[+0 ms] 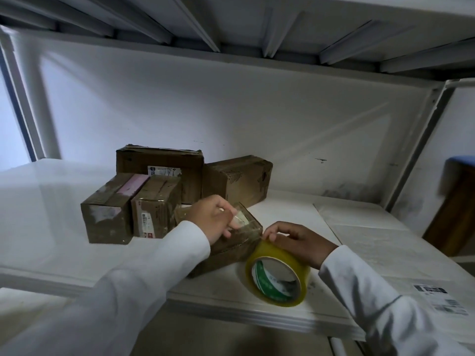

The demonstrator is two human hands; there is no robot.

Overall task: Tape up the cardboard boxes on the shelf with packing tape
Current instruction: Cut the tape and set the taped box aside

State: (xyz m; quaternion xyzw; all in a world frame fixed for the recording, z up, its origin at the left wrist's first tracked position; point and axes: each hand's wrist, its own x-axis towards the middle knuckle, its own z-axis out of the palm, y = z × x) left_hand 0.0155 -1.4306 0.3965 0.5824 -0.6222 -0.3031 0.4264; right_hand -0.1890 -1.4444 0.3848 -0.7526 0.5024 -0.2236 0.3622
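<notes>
A small brown cardboard box (232,249) lies near the front edge of the white shelf (64,227). My left hand (214,218) rests on its top, fingers pressing a strip of clear tape onto the cardboard. My right hand (298,241) grips a yellow roll of packing tape (279,274) at the box's right corner; the roll stands on edge, its green-printed core facing me. Tape runs from the roll onto the box top.
Several more brown boxes stand behind: a pair (128,209) at the left, a large labelled one (164,165) and another (241,178) at the back. White flat panels (372,240) cover the shelf's right side. An upper shelf hangs overhead. A brown object (455,209) stands at the right.
</notes>
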